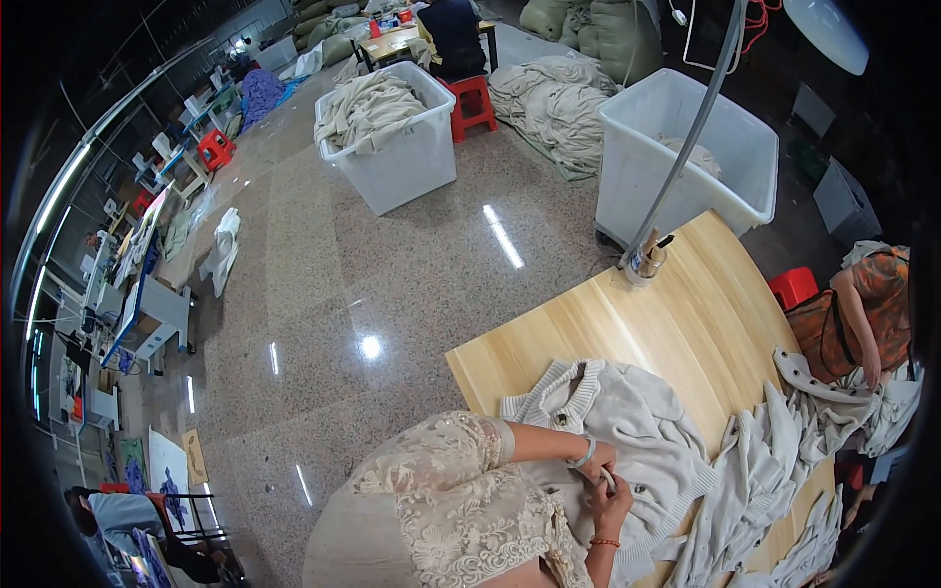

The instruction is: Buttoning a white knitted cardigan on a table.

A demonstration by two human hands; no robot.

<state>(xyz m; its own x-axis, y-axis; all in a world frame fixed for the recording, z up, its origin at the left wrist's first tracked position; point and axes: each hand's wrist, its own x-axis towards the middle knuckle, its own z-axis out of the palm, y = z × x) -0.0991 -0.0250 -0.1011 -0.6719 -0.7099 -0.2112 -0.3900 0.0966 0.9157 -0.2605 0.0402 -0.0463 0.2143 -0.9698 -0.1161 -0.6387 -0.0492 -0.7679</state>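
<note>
A pale grey knitted cardigan (pixel 652 416) with a ribbed collar and dark buttons lies on the wooden table (pixel 676 304). My left hand (pixel 596 459), with a bangle at its wrist, is closed on the cardigan's edge. Close against it, my right hand (pixel 610 508), with a red bracelet at its wrist, pinches the same edge. A pale strip of the knit shows between my fingers. What my fingertips do there is too small to make out.
Other pale knits (pixel 750 480) lie to the right, where a person in an orange patterned top (pixel 863 314) handles one. A clear jar of tools (pixel 644 263) stands by the lamp pole (pixel 686 132). Beyond are two white bins (pixel 392 176) (pixel 642 157) and a red stool (pixel 473 106).
</note>
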